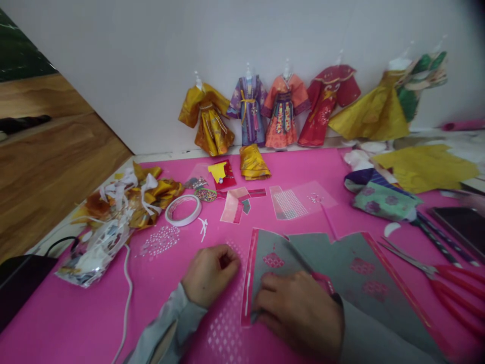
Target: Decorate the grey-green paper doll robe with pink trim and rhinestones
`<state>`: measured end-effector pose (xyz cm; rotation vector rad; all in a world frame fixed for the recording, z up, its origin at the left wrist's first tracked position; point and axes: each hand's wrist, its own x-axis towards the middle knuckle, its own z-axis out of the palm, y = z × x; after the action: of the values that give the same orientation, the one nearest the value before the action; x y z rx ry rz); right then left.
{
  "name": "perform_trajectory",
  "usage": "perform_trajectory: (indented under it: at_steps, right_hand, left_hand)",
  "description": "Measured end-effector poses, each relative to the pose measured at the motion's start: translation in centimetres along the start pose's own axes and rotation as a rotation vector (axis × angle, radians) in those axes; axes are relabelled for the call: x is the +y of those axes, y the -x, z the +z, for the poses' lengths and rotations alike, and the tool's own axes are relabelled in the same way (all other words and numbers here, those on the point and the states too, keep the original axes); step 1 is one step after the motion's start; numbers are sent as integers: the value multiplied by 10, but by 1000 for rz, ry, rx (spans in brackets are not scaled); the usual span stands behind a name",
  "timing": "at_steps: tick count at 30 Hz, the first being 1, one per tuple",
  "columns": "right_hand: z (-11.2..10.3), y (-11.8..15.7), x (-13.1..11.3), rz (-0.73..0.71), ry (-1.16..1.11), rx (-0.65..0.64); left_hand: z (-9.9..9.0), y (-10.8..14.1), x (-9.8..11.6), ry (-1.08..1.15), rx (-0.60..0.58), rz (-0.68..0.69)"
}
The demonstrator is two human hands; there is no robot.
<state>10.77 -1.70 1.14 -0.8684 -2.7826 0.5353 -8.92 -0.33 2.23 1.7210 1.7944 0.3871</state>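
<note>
A: Closest first?

B: At five o'clock, right hand (297, 308), low over the grey-green cloth panel (341, 258) with pink flower shapes. Fingers bent by the pink border (247, 283). Can't tell if pinching tight or just pressing; too hidden.

A: Why so low?

B: To stop the cloth from sliding, maybe. Just beside, a blurry blade (299, 255) and a red handle (324, 279). Can't tell if gripped or just lying under the palm.

A: And near seven?

B: Left hand (208, 275), curled over the pink table cover (151, 283), next to the cloth but not on top. Thumb and fingertips close together. Can't tell if holding something tiny.

A: Farther out?

B: At four, big red-handled scissors (431, 272), blades a bit apart, perhaps set there for easy reach. At eight, a roll of white tape (184, 221), flat, so not likely to roll off. Near the middle, a bent pink cloth strip (232, 206).

A: Farthest?

B: From eleven to two, by the white wall (151, 76): gold dress (214, 129), purple robe (248, 114), coral robe (285, 121), red gown (324, 108). Hung or propped, can't tell which. Maybe kept upright to stay smooth.

A: Any words?

B: No label or brand clear enough to read.
</note>
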Motion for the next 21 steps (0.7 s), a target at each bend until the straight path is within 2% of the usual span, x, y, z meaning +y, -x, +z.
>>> perform_trajectory:
  at_steps: [4,9,11,15,18,21]
  right_hand:
    - [1,0,0,17,-4,68]
    - [-8,2,7,108,-294,280]
    - [-8,3,9,96,-353,343]
    - [-4,4,9,49,-309,364]
    - [-2,5,8,26,-273,325]
    - [-4,5,6,68,-296,271]
  left_hand:
    - [-3,2,1,47,-96,-8]
    - [-8,7,9,343,-467,-198]
    - [-8,7,11,486,-560,-223]
    - [-4,5,12,579,-569,-212]
    - [1,5,11,567,-513,-221]
    - [4,6,10,586,-488,-227]
